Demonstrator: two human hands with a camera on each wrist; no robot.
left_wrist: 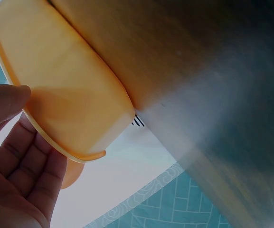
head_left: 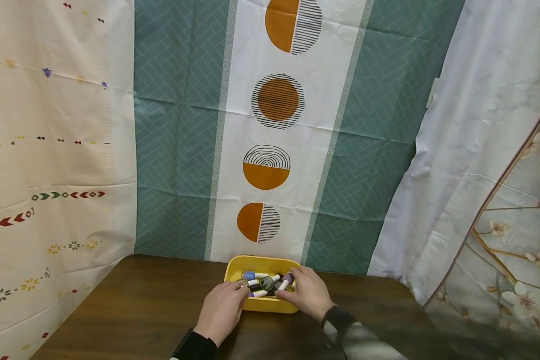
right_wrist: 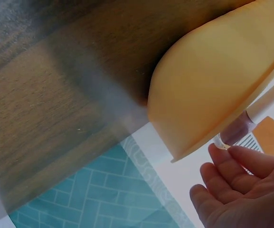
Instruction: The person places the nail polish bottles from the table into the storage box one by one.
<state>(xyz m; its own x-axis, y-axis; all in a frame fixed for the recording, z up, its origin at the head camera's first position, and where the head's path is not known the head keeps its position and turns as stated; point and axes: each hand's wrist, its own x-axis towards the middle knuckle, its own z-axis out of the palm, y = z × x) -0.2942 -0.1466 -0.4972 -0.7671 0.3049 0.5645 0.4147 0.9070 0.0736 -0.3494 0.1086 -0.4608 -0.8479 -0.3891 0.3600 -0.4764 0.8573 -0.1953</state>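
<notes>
A yellow plastic bin [head_left: 272,306] sits on the table, holding several small bottles with white caps that look like nail polish. My left hand [head_left: 222,306] grips the bin's near left rim, the thumb against the outer wall [left_wrist: 75,85] and the fingers over the inside in the left wrist view. My right hand [head_left: 311,294] pinches a purple nail polish bottle [head_left: 288,278] by its ends above the bin's right side. The right wrist view shows the fingertips at the clear base of this bottle [right_wrist: 237,127]. A blue bottle [head_left: 249,275] and a dark round patterned piece [head_left: 267,283] lie inside.
The brown wooden table [head_left: 162,300] reaches back to a green and white curtain [head_left: 175,200] with orange circles. A cream embroidered cloth [head_left: 72,165] hangs at the left, and white floral drapes [head_left: 454,165] hang at the right.
</notes>
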